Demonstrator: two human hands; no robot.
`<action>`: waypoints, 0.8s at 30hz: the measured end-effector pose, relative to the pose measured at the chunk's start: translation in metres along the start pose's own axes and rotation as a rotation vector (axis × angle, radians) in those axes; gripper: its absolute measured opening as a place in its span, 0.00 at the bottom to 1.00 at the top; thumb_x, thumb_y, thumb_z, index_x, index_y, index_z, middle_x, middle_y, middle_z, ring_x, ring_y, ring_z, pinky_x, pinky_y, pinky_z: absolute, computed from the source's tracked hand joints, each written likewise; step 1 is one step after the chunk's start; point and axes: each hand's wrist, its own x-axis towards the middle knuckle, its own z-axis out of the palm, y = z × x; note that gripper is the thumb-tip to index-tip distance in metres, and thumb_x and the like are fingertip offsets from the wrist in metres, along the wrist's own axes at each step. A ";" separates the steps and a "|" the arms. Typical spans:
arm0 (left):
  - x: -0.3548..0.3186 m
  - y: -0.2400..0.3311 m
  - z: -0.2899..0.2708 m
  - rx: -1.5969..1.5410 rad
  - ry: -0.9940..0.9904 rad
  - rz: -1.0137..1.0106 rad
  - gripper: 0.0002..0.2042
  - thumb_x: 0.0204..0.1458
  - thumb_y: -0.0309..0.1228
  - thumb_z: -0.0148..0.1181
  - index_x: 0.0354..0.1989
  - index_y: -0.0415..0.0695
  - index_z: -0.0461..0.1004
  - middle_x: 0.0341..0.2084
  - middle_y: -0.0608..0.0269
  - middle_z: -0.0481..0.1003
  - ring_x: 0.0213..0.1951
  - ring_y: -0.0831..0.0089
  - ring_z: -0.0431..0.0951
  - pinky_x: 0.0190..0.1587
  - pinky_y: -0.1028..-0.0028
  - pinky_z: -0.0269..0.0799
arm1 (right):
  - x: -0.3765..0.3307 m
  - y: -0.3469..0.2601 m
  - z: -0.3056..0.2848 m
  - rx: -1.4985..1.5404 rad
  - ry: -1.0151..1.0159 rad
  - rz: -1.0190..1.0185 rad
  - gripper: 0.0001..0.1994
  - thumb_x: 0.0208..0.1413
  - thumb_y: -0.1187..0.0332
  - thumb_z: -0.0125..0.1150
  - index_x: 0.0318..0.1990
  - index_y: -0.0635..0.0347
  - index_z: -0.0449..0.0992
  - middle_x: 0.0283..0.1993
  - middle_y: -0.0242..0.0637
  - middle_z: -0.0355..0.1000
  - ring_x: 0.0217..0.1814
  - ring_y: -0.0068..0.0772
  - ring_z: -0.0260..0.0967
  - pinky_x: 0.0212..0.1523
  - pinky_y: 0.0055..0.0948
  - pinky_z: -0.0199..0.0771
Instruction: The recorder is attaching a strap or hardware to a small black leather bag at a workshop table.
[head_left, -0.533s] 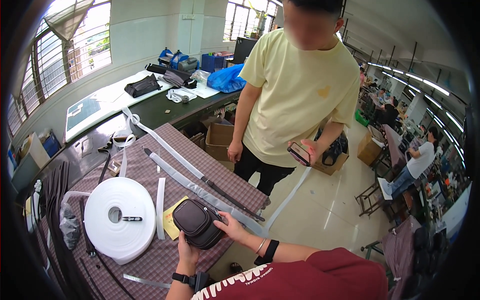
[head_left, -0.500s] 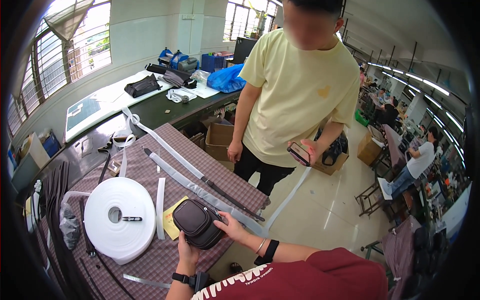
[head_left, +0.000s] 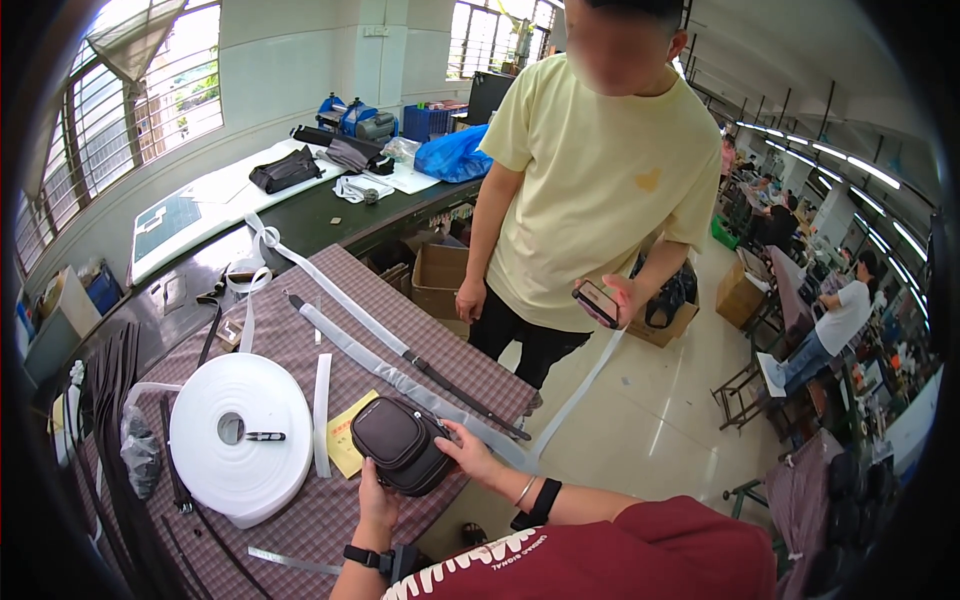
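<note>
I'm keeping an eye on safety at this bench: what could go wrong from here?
1. The black snips lie loose on the white roll, close to its centre hole; a bump might slide them off or in.
2. A white strip extends past the table toward the co-worker, so it could snag.
3. Both hands, left and right, hold the dark bag near the table's edge; a slip might drop it.
</note>
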 end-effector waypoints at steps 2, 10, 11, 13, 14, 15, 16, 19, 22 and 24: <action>-0.009 0.003 0.010 0.119 0.112 0.039 0.23 0.56 0.45 0.45 0.58 0.49 0.59 0.46 0.66 0.70 0.44 0.68 0.72 0.45 0.63 0.68 | 0.004 0.011 -0.001 -0.020 0.026 -0.124 0.27 0.55 0.62 0.56 0.60 0.58 0.55 0.42 0.36 0.69 0.39 0.22 0.68 0.35 0.22 0.71; 0.016 -0.020 -0.034 0.721 0.056 0.233 0.22 0.57 0.39 0.47 0.57 0.40 0.59 0.40 0.61 0.72 0.36 0.70 0.74 0.34 0.68 0.72 | 0.010 0.023 -0.007 -0.128 0.113 -0.099 0.31 0.51 0.54 0.58 0.57 0.65 0.59 0.53 0.47 0.65 0.57 0.35 0.61 0.57 0.29 0.58; 0.014 -0.018 -0.033 0.772 0.080 0.210 0.22 0.56 0.38 0.48 0.57 0.40 0.59 0.40 0.61 0.71 0.37 0.70 0.73 0.34 0.68 0.72 | 0.010 0.022 -0.008 -0.142 0.113 -0.105 0.31 0.51 0.54 0.58 0.58 0.65 0.58 0.53 0.47 0.65 0.57 0.35 0.61 0.57 0.29 0.58; 0.007 -0.013 -0.027 0.820 0.105 0.190 0.22 0.56 0.37 0.49 0.57 0.40 0.59 0.41 0.61 0.71 0.38 0.70 0.73 0.34 0.68 0.71 | 0.012 0.024 -0.007 -0.168 0.117 -0.122 0.32 0.51 0.54 0.59 0.58 0.65 0.58 0.53 0.47 0.65 0.56 0.35 0.62 0.56 0.29 0.59; -0.003 -0.008 -0.017 0.797 0.095 0.135 0.23 0.55 0.37 0.50 0.57 0.40 0.59 0.42 0.61 0.70 0.39 0.70 0.72 0.34 0.68 0.71 | 0.013 0.025 -0.007 -0.192 0.122 -0.136 0.32 0.51 0.54 0.59 0.58 0.65 0.58 0.53 0.47 0.65 0.56 0.35 0.62 0.56 0.29 0.59; -0.011 -0.006 -0.009 0.774 0.085 0.080 0.23 0.55 0.36 0.51 0.57 0.40 0.59 0.44 0.61 0.69 0.41 0.70 0.71 0.34 0.69 0.71 | 0.012 0.024 -0.006 -0.192 0.120 -0.137 0.32 0.51 0.54 0.59 0.58 0.65 0.58 0.53 0.47 0.65 0.56 0.35 0.62 0.56 0.29 0.59; -0.019 -0.008 -0.004 0.773 0.086 0.082 0.23 0.55 0.36 0.51 0.57 0.40 0.59 0.44 0.61 0.69 0.41 0.70 0.71 0.34 0.69 0.71 | 0.012 0.023 -0.004 -0.197 0.139 -0.165 0.33 0.50 0.54 0.59 0.58 0.65 0.58 0.53 0.47 0.65 0.55 0.36 0.63 0.55 0.29 0.60; -0.031 -0.014 0.002 0.697 -0.124 0.064 0.26 0.54 0.35 0.52 0.60 0.41 0.55 0.50 0.62 0.65 0.42 0.70 0.71 0.35 0.72 0.70 | 0.013 0.021 -0.003 -0.191 0.148 -0.191 0.33 0.50 0.54 0.60 0.58 0.65 0.58 0.52 0.47 0.66 0.54 0.36 0.64 0.55 0.29 0.61; -0.035 -0.011 -0.006 0.816 -0.042 -0.032 0.20 0.52 0.32 0.55 0.53 0.39 0.65 0.31 0.66 0.73 0.27 0.80 0.70 0.26 0.79 0.66 | 0.013 0.014 -0.010 -0.234 0.074 -0.204 0.32 0.50 0.55 0.60 0.58 0.63 0.58 0.52 0.48 0.66 0.54 0.36 0.64 0.54 0.29 0.62; -0.052 0.026 0.006 1.080 -0.176 -0.072 0.13 0.51 0.32 0.55 0.42 0.38 0.73 0.26 0.65 0.75 0.26 0.80 0.73 0.28 0.78 0.69 | 0.012 -0.003 -0.020 -0.287 0.015 -0.222 0.32 0.49 0.55 0.60 0.59 0.61 0.58 0.53 0.48 0.66 0.55 0.36 0.64 0.55 0.30 0.62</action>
